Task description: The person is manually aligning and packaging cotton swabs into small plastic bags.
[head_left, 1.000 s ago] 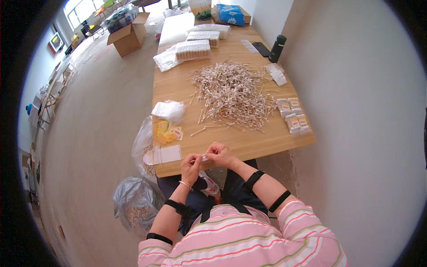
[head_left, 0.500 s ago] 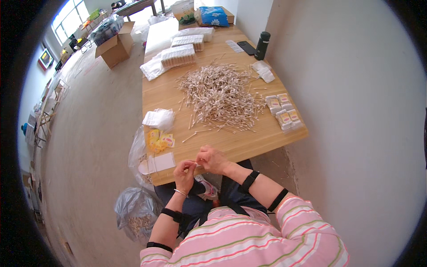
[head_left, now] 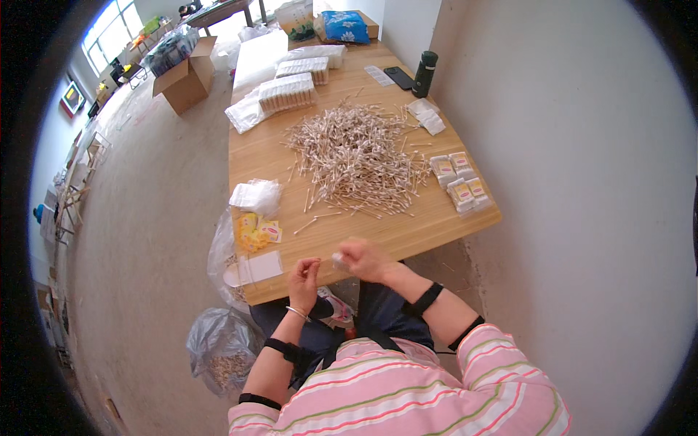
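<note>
Over the table's near edge, my left hand [head_left: 302, 282] is closed in a pinch, thumb against fingers. What it holds, if anything, is too small to make out. To its right and slightly apart, my right hand [head_left: 367, 260] is closed and blurred by motion. A small whitish, filmy thing [head_left: 339, 259] sticks out from its fingers on the left. Beyond my hands lies a large loose heap of cotton swabs [head_left: 356, 156]. Left of my left hand are a white card strip [head_left: 260, 268], yellow printed cards [head_left: 256, 234] and a stack of clear plastic bags [head_left: 256, 195].
Packed swab bags [head_left: 459, 182] lie at the table's right edge. Farther back are a dark bottle [head_left: 424, 74], a phone [head_left: 398, 78] and rows of bundled swabs [head_left: 286, 93]. A plastic sack [head_left: 222, 349] stands on the floor at left; the wall [head_left: 567, 182] is at right.
My hands were together and have moved apart. My right hand has shifted right, with the whitish thing now showing at its fingers. My left hand has barely moved.
</note>
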A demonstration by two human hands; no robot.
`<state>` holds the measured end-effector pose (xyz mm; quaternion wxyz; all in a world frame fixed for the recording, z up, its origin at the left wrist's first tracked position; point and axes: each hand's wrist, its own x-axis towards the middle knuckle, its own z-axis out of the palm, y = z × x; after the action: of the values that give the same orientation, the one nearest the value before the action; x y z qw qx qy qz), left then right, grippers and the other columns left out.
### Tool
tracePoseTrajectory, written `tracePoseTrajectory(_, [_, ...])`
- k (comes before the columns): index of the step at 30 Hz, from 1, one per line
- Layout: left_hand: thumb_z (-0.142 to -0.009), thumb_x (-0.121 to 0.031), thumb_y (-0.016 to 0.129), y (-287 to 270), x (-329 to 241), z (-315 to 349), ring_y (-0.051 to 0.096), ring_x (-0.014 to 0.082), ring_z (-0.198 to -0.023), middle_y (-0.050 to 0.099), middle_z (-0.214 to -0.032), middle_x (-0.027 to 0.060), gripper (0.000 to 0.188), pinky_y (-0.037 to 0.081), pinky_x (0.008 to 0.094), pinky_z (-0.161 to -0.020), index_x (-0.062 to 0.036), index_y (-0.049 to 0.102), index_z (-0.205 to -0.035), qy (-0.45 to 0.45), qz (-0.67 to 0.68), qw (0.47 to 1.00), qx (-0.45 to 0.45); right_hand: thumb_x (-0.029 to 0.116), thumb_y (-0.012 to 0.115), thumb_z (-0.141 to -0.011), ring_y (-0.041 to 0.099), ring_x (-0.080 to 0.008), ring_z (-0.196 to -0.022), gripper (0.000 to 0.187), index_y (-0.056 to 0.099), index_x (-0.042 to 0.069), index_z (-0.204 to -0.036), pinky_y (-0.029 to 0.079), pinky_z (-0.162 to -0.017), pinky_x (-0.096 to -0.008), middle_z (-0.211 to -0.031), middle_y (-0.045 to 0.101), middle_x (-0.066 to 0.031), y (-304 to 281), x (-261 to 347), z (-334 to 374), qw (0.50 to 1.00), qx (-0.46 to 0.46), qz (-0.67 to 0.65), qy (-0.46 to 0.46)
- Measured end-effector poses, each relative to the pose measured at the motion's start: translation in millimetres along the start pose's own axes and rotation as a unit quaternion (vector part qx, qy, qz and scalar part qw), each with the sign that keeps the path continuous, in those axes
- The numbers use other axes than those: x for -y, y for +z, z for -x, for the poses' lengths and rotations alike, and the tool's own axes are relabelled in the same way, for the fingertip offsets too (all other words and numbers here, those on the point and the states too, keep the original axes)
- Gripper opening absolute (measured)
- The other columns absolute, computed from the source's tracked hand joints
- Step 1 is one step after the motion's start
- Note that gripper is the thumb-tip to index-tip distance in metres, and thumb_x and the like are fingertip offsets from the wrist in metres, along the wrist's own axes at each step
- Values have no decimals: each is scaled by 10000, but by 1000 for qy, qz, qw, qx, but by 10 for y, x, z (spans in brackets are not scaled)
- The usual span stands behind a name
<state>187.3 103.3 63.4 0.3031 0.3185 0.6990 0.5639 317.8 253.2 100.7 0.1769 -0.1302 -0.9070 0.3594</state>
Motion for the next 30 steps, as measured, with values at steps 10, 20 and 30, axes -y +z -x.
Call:
tracePoseTrajectory(10, [-892,-76,582,-291,434,-2,577,84,-772,639,-867,20,84,465,215,-704,-12,611,-938,-29,31,999,-1,79,528,-891,530,-139,-503,69,499,66,-952,471,-438,-266,-742,551,-46,-716,-1164,872,726,-484,-307,381])
tracePoseTrajectory(20, [-871,-46,595,-322,473,-12,590,88,-770,646,-871,24,94,482,216,-708,-14,613,-958,-39,72,997,-4,-29,527,-842,583,-157,-785,335,411,31,-1149,518,-646,-270,-920,550,-85,-732,-1398,771,644,-576,-327,384])
tracePoseTrajectory(30, [-858,-48,610,-341,414,-55,599,82,-787,654,-859,22,88,485,221,-717,-14,623,-938,-90,121,988,11,46,554,-813,563,-260,-935,436,428,-48,-1220,457,-838,-364,-1124,526,-164,-293,-1339,458,717,-560,204,363])
